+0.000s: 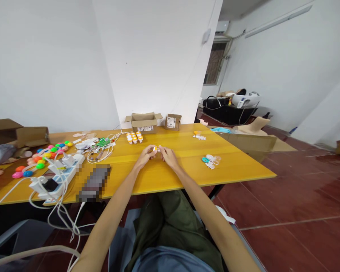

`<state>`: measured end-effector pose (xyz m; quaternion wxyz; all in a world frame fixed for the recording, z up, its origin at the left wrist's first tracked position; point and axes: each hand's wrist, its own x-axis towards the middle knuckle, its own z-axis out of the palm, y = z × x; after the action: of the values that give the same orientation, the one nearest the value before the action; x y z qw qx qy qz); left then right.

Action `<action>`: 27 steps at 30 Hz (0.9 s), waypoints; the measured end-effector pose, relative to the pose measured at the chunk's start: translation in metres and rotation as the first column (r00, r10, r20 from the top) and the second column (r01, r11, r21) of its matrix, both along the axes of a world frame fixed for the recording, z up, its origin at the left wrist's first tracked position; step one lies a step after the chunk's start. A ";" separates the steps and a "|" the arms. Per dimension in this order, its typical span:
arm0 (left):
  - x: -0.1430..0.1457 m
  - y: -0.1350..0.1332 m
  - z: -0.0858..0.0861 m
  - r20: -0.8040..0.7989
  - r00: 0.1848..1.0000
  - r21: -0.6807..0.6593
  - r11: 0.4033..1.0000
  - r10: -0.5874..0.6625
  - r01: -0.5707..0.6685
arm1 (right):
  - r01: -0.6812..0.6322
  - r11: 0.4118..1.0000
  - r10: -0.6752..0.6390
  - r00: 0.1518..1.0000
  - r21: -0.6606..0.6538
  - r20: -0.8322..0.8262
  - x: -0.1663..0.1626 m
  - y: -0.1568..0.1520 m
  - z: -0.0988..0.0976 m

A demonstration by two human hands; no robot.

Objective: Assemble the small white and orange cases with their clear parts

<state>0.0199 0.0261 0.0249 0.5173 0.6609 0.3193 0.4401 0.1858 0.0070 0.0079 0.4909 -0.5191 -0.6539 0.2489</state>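
Both hands meet over the middle of the yellow wooden table. My left hand pinches a small white-and-orange plastic piece at its fingertips. Against the other side of that piece, the fingers of my right hand are closed; what they grip is largely hidden. Just beyond my left hand stand several small white tubs with orange lids. To the right lie a teal ring-like part and white and clear plastic parts. Farther back is another pile of small white parts, with orange parts beside it.
An open cardboard box and a smaller box stand by the wall. At left are a power strip with tangled white cables, a pixelated dark device, colourful balls and a green circuit board.
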 end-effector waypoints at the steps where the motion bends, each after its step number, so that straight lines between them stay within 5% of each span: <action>1: 0.000 0.000 0.000 0.000 1.000 0.002 1.000 0.001 -0.001 | 0.003 1.000 -0.003 1.000 0.002 -0.002 0.000 0.001 -0.001; 7: 0.002 0.002 -0.001 0.012 1.000 -0.017 1.000 0.017 -0.017 | -0.041 0.991 0.058 0.990 0.126 -0.131 -0.007 0.006 -0.007; 17: 0.001 0.004 -0.005 0.031 0.999 0.025 0.999 -0.024 0.023 | 0.008 1.000 -0.009 0.999 -0.011 -0.042 0.001 0.004 -0.004; 27: 0.001 0.006 -0.003 0.138 0.990 -0.014 1.000 -0.017 0.019 | 0.001 1.000 0.000 0.998 0.012 -0.067 -0.002 0.004 -0.003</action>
<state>0.0209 0.0317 0.0215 0.5471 0.6278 0.2804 0.4775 0.1841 0.0108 0.0049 0.5157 -0.5076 -0.6384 0.2624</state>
